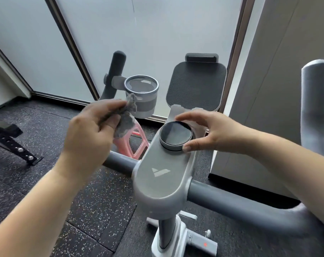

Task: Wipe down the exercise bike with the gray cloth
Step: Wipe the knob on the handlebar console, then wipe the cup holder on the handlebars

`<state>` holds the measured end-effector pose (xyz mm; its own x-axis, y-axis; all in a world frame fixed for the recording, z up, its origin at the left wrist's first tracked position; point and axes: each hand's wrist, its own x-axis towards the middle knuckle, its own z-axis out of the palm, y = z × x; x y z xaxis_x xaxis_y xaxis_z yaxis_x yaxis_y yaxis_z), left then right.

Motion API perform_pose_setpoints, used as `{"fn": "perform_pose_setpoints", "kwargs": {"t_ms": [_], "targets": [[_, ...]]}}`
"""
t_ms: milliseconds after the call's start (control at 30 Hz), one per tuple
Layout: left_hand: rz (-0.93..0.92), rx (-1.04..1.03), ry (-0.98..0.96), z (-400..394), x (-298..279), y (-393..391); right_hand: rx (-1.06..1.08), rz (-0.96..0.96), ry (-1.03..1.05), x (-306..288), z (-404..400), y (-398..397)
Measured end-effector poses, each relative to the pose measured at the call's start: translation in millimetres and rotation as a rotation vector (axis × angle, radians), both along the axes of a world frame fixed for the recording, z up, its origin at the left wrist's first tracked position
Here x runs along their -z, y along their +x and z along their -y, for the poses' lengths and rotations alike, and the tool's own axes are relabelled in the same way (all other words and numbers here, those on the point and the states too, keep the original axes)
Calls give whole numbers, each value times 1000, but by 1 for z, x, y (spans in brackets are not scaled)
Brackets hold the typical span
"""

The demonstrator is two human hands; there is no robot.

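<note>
The exercise bike's light grey console (158, 175) fills the middle of the view, with a round black dial (175, 134) on top. My right hand (211, 133) grips the dial's rim between thumb and fingers. My left hand (91, 130) is raised left of the dial and holds the crumpled gray cloth (126, 117), which hangs in the air in front of the cup holder (141, 89). The cloth touches no part of the console. Dark grey handlebars (222, 199) run left and right from the console.
A black tablet rest (195, 86) stands behind the dial. An upright handlebar grip (315, 101) rises at the right, another grip (117, 64) at the left. A pink frame part (137, 143) shows below the cloth. A black bench (11, 140) sits on the speckled floor at left.
</note>
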<state>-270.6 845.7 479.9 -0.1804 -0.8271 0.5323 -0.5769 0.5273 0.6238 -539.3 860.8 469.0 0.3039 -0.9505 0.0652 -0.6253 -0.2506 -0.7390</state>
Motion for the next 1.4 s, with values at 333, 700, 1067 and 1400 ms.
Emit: {"fn": "perform_pose_setpoints", "kwargs": {"t_ms": [333, 700, 1067, 1400], "targets": [[380, 240, -46, -34, 51, 11, 246, 165, -266, -43, 21, 45], [385, 117, -50, 37, 34, 82, 295, 218, -232, -31, 83, 89], [323, 72, -42, 38, 47, 88, 223, -20, -127, -23, 149, 97], [249, -325, 385, 45, 50, 52, 60, -303, -31, -35, 180, 91]]}}
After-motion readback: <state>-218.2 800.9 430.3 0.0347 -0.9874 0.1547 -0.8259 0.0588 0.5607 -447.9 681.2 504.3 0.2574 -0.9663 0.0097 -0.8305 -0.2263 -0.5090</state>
